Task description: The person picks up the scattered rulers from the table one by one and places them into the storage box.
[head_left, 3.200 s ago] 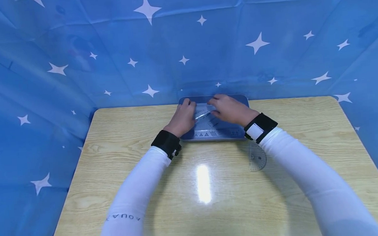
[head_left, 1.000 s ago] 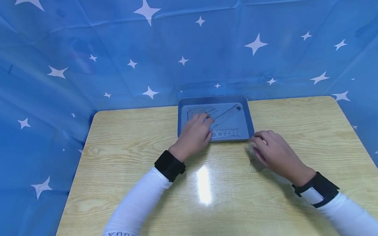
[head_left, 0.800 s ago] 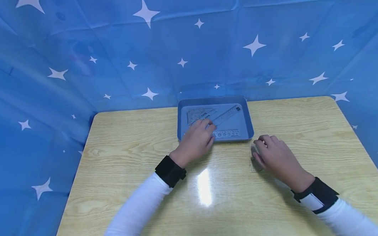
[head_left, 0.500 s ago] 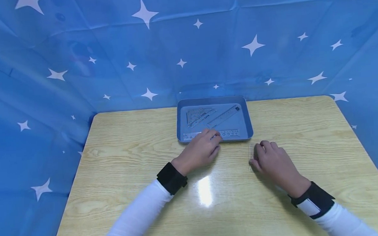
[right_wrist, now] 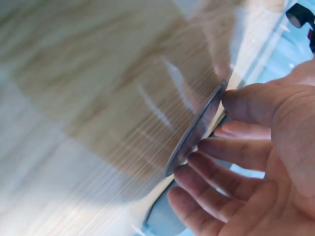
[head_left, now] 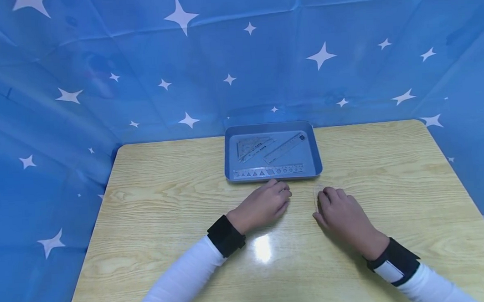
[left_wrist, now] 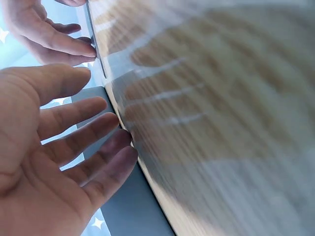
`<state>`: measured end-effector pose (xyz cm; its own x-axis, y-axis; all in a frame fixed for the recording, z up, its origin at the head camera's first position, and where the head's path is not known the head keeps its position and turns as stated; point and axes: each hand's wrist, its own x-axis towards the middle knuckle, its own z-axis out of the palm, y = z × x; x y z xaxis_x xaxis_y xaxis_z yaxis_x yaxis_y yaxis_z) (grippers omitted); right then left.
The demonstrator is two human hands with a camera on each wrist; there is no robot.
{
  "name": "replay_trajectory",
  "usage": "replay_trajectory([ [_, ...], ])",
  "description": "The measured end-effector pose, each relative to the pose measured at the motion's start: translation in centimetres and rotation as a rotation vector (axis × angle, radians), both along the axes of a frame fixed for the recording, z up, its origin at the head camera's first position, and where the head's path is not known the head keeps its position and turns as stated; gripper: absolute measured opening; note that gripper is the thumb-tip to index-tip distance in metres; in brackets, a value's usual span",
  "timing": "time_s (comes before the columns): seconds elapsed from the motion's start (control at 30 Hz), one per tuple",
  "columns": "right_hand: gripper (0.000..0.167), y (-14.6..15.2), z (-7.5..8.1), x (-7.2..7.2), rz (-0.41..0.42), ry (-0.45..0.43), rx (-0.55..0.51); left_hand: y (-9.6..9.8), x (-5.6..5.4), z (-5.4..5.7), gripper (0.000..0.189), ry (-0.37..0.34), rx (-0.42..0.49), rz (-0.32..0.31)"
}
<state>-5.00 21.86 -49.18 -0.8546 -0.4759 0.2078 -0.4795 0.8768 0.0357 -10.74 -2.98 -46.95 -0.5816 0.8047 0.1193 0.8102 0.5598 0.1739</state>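
My right hand holds a clear protractor by its edges just above or on the table, with thumb and fingertips at its rim. Most of the protractor is hidden under the hand in the head view. My left hand hovers low over the table in front of the tray, its fingers loosely bent and nothing in them. In the left wrist view, its fingers are spread near the tabletop. A blue-grey tray lies behind both hands. Inside it are a clear stencil ruler, a slanted ruler and a triangular set square.
The wood-grain table is glossy, with a bright light reflection in front of the left hand. A blue curtain with white stars hangs behind the table's far edge and down its sides.
Both hands have left the tray. The left hand drew back toward the table's front; the right hand reached the protractor lying on the table, took hold of it and shifted slightly left.
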Motion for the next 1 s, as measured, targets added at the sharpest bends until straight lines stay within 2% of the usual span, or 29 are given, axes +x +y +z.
replay_trajectory([
  [0.2,0.045,-0.8,-0.1,0.4,0.059,-0.003,-0.025,0.0,0.1,-0.6,0.022,-0.036,-0.03,0.031],
  [0.4,0.048,-1.7,-0.2,0.7,0.116,-0.027,0.0,-0.1,0.3,-1.2,0.025,-0.083,-0.046,0.07],
  [0.5,0.043,-2.0,-0.4,0.7,0.149,-0.031,-0.012,0.0,0.4,-1.4,0.026,-0.09,-0.043,0.087],
  [0.73,0.031,-2.7,-0.5,0.8,0.291,-0.044,-0.057,0.0,1.1,-1.5,0.029,-0.103,-0.035,0.103],
  [0.87,0.032,-2.8,-0.5,0.7,0.352,-0.074,-0.087,0.0,1.7,-1.6,0.027,-0.093,-0.033,0.1],
  [1.0,0.033,-2.9,-0.5,0.5,0.381,-0.079,-0.141,0.0,2.1,-1.7,0.022,-0.037,-0.049,0.084],
])
